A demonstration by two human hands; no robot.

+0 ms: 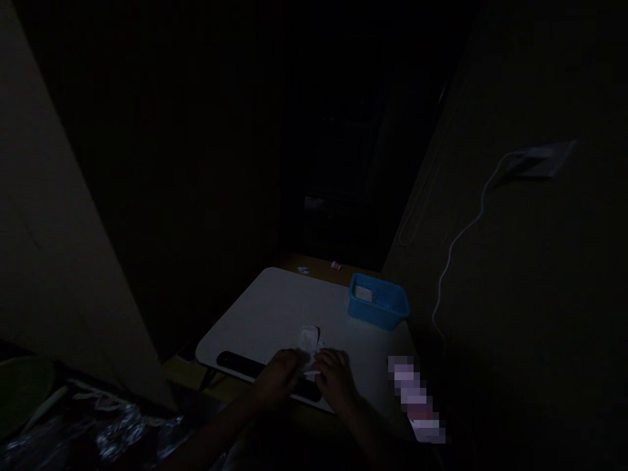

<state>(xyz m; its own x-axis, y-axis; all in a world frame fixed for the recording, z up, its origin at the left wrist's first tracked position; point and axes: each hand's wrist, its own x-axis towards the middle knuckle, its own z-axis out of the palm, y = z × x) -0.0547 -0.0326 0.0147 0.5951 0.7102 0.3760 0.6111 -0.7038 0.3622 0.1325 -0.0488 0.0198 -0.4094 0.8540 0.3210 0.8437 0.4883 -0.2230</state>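
A small white piece, thin and folded-looking like paper or cloth (pixel 309 337), lies near the front of a white low table (pixel 284 304). My left hand (pixel 280 374) rests at its left side with the fingers curled onto its near part. From the right, my right hand (pixel 336 376) has bent fingers pressed on the same near part. The far flap of the white piece extends beyond my fingertips. Darkness hides its exact kind and the fine finger contact.
At the table's back right corner stands a blue plastic basket (pixel 377 319) with a white item (pixel 364 294) inside. A dark strip (pixel 240 364) runs along the front edge. A white cable (pixel 449 258) hangs from a wall socket (pixel 540 160). Shiny crinkled plastic (pixel 120 432) lies lower left.
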